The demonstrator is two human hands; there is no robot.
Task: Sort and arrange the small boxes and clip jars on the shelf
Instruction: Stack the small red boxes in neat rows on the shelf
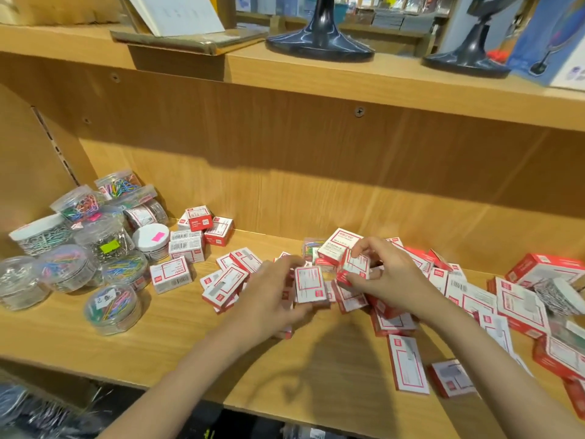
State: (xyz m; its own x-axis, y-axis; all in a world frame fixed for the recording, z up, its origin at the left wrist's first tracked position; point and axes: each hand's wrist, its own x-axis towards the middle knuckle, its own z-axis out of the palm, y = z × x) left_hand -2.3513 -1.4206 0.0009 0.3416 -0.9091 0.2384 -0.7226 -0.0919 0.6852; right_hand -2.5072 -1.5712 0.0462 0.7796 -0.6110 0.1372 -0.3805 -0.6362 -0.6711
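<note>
Two hands reach over a wooden shelf (pixel 177 324). The left hand (pixel 272 293) holds a small red and white box (pixel 310 285). The right hand (pixel 389 274) pinches another small box (pixel 356 266) just beside it. Many more small boxes (pixel 474 299) lie in a messy pile on the right. Clear clip jars (pixel 66 267) full of colored clips stand close together on the left.

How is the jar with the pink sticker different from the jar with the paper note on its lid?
The pink-sticker jar has a solid white lid; the paper-note jar has a clear lid that shows what is inside. The paper-note jar holds many-coloured clips; the pink-sticker jar's contents are hard to make out. The pink-sticker jar stands farther back, the paper-note jar nearest the shelf edge. Both are small, round and upright.
</note>
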